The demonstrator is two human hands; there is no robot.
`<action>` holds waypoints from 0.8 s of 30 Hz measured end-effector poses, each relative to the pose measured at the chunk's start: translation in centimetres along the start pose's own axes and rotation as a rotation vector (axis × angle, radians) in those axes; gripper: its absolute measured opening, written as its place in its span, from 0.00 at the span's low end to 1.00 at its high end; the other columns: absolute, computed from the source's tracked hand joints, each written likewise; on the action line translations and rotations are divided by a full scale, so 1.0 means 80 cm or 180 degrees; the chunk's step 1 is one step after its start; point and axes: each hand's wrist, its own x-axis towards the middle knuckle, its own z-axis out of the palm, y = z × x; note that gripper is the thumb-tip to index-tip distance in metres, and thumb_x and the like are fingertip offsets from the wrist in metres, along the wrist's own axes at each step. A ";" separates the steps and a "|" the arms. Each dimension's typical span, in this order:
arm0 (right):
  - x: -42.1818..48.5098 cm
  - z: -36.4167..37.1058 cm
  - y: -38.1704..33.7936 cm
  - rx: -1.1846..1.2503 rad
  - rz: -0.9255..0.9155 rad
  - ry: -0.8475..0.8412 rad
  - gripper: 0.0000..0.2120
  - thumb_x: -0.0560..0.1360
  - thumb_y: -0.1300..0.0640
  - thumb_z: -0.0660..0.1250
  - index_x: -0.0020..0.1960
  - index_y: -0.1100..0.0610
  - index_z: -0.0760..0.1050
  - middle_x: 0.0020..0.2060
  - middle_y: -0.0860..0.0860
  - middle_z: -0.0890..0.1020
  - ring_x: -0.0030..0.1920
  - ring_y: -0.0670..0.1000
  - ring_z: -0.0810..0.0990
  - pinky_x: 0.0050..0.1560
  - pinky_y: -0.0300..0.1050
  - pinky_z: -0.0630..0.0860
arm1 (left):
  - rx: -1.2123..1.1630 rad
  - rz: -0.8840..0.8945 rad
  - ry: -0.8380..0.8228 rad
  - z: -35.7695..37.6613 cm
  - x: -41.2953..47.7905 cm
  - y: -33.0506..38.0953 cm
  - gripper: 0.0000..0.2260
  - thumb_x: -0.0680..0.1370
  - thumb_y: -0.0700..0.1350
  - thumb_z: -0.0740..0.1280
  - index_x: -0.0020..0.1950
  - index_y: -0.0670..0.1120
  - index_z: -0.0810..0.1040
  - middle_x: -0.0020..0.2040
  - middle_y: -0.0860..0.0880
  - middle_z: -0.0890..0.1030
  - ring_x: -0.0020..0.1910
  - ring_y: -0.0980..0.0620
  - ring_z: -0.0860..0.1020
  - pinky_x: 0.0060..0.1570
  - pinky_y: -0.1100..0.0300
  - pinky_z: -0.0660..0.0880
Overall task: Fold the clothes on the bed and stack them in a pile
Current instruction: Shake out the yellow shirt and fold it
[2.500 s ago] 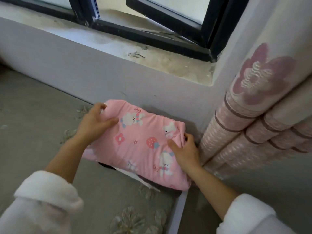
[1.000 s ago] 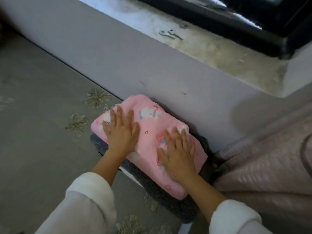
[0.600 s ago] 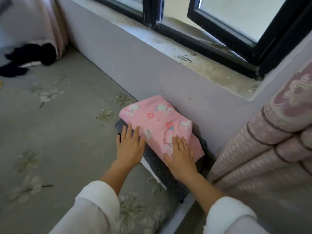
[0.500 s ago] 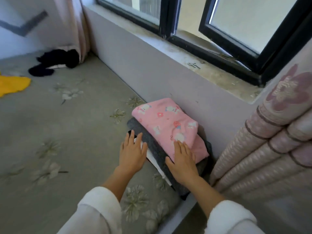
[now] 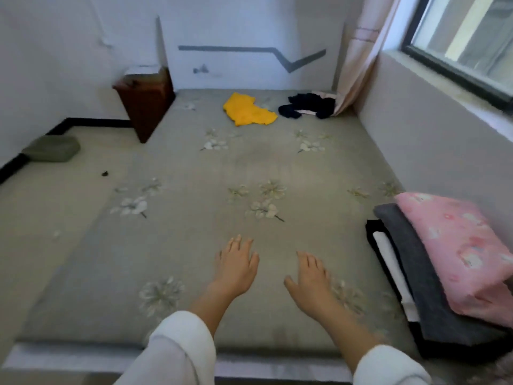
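At the near edge of the bed [image 5: 194, 232], in the single head view, the left hand [image 5: 237, 262] and the right hand [image 5: 311, 279] lie side by side, palms down over the flowered cover, fingers straight and a little spread. Neither holds anything, and I cannot tell whether the palms rest on the cloth or hover just above it. To the right, against the wall under the window [image 5: 466, 37], sits the pile [image 5: 435, 323]. A folded pink garment [image 5: 455, 251] is on top, a grey garment [image 5: 410, 262] lies beneath it, and a black-and-white piece [image 5: 388, 254] at the bottom shows its edges along the left side. The right hand is near the pile but apart from it. At the far end of the bed two things lie unfolded: a crumpled yellow garment [image 5: 247, 111] and, just to its right, a dark garment [image 5: 308, 105] bunched at the foot of the curtain [image 5: 358, 51], with something pale showing in it. A wooden cabinet [image 5: 145, 98] stands by the far left corner, and a green cushion [image 5: 51, 148] lies further left by the wall. By my judgement the task is more than half done. Three pieces are stacked and at least two are left, both well apart from the hands, so the next step likely calls for a long reach or a move up the bed to fetch one.
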 end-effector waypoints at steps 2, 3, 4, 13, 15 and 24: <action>0.010 0.020 -0.065 -0.0109 -0.0289 -0.0113 0.31 0.77 0.45 0.59 0.75 0.55 0.55 0.72 0.52 0.63 0.71 0.54 0.60 0.69 0.50 0.57 | 0.0022 -0.0219 0.0131 -0.033 -0.016 -0.064 0.22 0.82 0.53 0.52 0.75 0.51 0.60 0.77 0.47 0.58 0.76 0.48 0.56 0.72 0.49 0.54; 0.016 0.030 -0.100 -0.0145 -0.0431 -0.0157 0.31 0.77 0.45 0.59 0.75 0.55 0.55 0.72 0.53 0.63 0.72 0.54 0.60 0.69 0.50 0.58 | -0.0003 -0.0310 0.0198 -0.050 -0.024 -0.098 0.22 0.82 0.53 0.52 0.75 0.50 0.60 0.77 0.46 0.59 0.76 0.48 0.56 0.72 0.50 0.54; 0.023 0.041 -0.136 -0.0174 -0.0572 -0.0187 0.31 0.77 0.46 0.59 0.75 0.56 0.54 0.72 0.53 0.63 0.72 0.55 0.60 0.70 0.51 0.58 | -0.0030 -0.0381 0.0277 -0.069 -0.031 -0.132 0.22 0.82 0.53 0.52 0.75 0.50 0.60 0.77 0.46 0.60 0.75 0.48 0.57 0.72 0.51 0.54; 0.052 0.159 -0.497 -0.0270 -0.1475 -0.0380 0.33 0.78 0.47 0.59 0.77 0.57 0.49 0.74 0.54 0.59 0.74 0.56 0.57 0.72 0.54 0.56 | 0.0102 -0.0865 0.0745 -0.244 -0.092 -0.462 0.22 0.83 0.52 0.52 0.76 0.46 0.61 0.75 0.43 0.62 0.75 0.47 0.58 0.73 0.56 0.51; 0.050 0.189 -0.570 -0.0264 -0.1617 -0.0439 0.33 0.78 0.47 0.58 0.77 0.57 0.49 0.75 0.54 0.58 0.74 0.56 0.56 0.73 0.55 0.55 | 0.0180 -0.0976 0.0775 -0.278 -0.102 -0.526 0.22 0.83 0.52 0.52 0.76 0.46 0.61 0.76 0.43 0.62 0.75 0.47 0.58 0.73 0.56 0.51; 0.078 0.271 -0.819 -0.0452 -0.2197 -0.0338 0.32 0.77 0.47 0.57 0.77 0.56 0.51 0.74 0.52 0.60 0.74 0.53 0.56 0.71 0.53 0.56 | 0.0413 -0.1196 0.0962 -0.399 -0.097 -0.730 0.22 0.82 0.52 0.52 0.76 0.48 0.60 0.76 0.43 0.60 0.76 0.48 0.56 0.74 0.54 0.51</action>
